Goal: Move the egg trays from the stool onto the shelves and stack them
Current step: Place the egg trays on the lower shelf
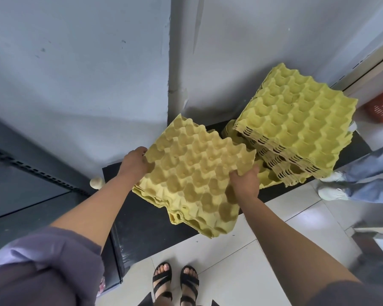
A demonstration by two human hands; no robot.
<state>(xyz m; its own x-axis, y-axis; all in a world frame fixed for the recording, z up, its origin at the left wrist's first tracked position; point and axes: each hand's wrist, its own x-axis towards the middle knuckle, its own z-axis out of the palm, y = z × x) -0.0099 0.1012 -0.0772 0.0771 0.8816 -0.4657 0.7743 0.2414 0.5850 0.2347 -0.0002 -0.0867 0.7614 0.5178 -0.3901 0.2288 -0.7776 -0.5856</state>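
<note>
1. Head view: both hands hold a thin bundle of egg trays (195, 173) over the black shelf (142, 219), near its front edge. The left hand (135, 164) has its fingers curled on the bundle's far-left corner, and the right hand (244, 184) has its fingers clamped on the right edge.
2. A taller stack (296, 129) stands toward the shelf's right end, just beside the bundle.
3. This looks like the placing step. Next, the cups need lining up before the bundle is lowered so it nests.
</note>
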